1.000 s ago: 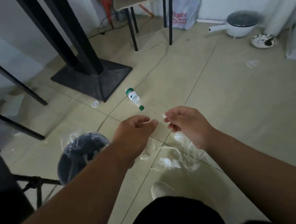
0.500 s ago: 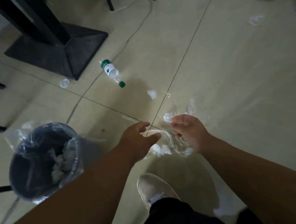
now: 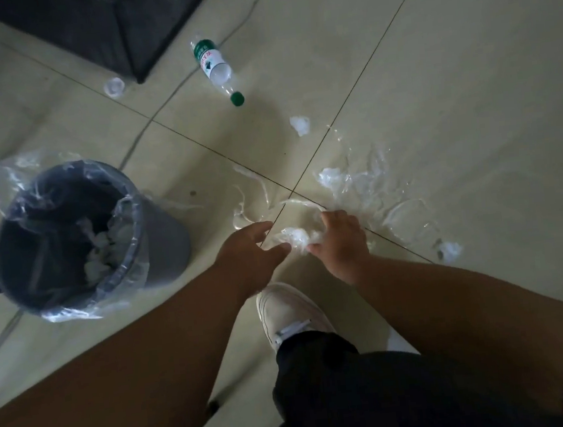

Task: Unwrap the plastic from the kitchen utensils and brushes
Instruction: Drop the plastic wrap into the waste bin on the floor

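Both hands at floor — right hand (image 3: 341, 238) grips crumpled plastic (image 3: 296, 236); left hand (image 3: 249, 251) touching.

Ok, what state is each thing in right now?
Left hand: open, fingers at the plastic wad.
Right hand: holds the plastic wad.
Bin: upright, lined, holding crumpled plastic.
Bottle: lying down, capped.
Loose wrap: spread on the floor.

Obstacles: lined bin (image 3: 69, 233) at left, bottle (image 3: 214, 68) and dark stand base (image 3: 110, 23) at the floor's far edge. Loose plastic wrap (image 3: 366, 184) litters the middle tiles; bare floor (image 3: 468, 92) opens at right.
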